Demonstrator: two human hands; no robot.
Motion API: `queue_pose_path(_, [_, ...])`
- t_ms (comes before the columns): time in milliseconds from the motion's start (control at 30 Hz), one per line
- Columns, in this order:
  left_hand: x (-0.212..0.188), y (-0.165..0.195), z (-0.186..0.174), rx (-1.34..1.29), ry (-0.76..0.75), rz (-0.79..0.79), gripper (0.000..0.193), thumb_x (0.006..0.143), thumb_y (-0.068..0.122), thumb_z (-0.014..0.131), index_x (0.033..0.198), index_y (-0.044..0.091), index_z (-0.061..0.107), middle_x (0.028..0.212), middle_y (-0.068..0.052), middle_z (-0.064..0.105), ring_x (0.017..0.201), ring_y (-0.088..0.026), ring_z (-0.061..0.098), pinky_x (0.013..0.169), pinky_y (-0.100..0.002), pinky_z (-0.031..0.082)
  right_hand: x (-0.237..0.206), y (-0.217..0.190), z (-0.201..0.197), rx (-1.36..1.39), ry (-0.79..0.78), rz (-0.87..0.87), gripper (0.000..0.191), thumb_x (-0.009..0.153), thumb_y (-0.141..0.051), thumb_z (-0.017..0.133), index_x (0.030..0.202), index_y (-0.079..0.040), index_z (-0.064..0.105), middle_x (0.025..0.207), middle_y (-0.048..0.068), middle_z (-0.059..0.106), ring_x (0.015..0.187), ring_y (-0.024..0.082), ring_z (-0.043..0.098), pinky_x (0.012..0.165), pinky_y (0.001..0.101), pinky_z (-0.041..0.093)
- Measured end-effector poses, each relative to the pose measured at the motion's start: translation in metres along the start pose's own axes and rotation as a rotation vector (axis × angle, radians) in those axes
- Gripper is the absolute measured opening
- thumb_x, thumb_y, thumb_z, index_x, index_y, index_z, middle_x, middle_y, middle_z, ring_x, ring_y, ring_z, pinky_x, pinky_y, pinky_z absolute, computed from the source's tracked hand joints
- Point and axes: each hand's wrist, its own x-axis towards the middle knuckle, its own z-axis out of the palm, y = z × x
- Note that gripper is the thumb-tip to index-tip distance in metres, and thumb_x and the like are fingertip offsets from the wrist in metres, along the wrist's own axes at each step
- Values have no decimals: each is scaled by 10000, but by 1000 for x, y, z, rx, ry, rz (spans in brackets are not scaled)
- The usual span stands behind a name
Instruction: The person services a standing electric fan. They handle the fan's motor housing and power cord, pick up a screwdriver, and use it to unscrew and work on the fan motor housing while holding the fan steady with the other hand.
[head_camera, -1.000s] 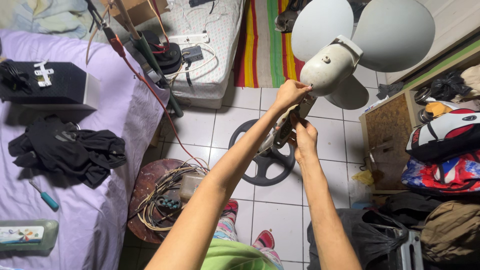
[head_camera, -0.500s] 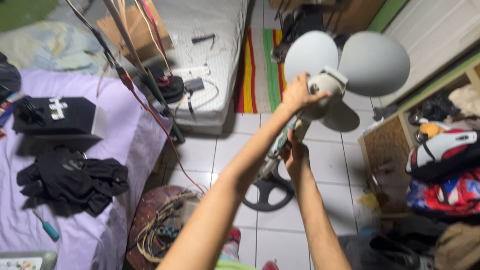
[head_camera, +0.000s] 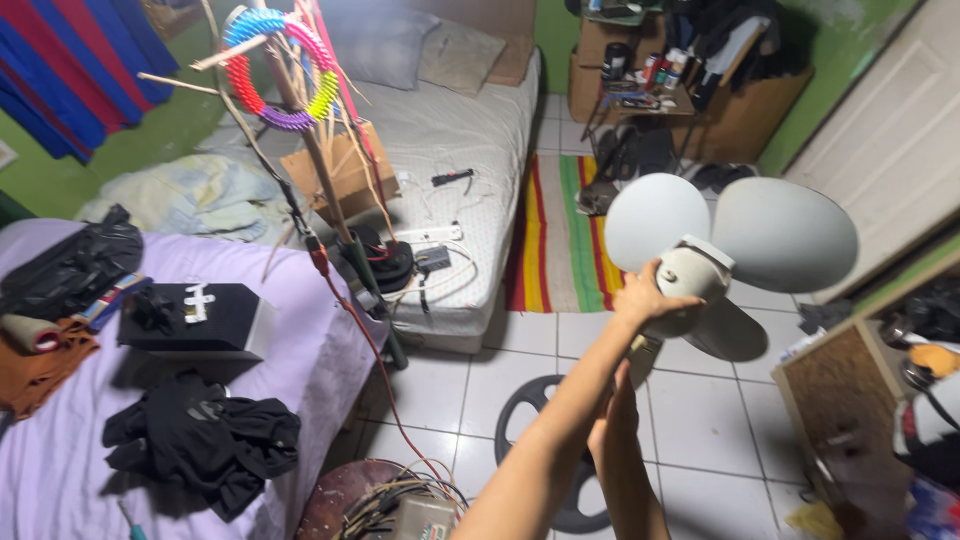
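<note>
Raising fan (head_camera: 735, 250) higher than a second ago, left hand (head_camera: 645, 298) clenched on hub, right hand (head_camera: 610, 420) grip unclear beneath.

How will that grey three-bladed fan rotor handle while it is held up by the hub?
The fan rotor probably feels light for its size: its blades look thin and plastic. It is likely top-heavy, with broad blades spread above the left hand at the hub. The blades may flex if pushed; the right hand steadies it below.
</note>
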Motion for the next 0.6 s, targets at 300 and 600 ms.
queue_pose_path(300, [-12, -9, 4, -75, -14, -32, 1357, 428, 777, 817, 1589, 215, 397, 1326, -280, 551, 1185, -469, 618, 976, -531, 526, -18, -10, 23, -113, 176, -26, 729, 959, -545, 625, 1458, -47, 441, 1256, 59, 590, 1152, 202, 595, 906, 382, 510])
queue_pose_path(600, [8, -20, 10, -61, -57, 39, 1391, 418, 798, 812, 1585, 168, 392, 1343, -294, 541, 1183, -465, 627, 977, -504, 541, -24, 3, 18, -28, 119, -121, 532, 889, -418, 719, 1306, -106, 608, 1177, 9, 611, 994, 122, 601, 733, 313, 503])
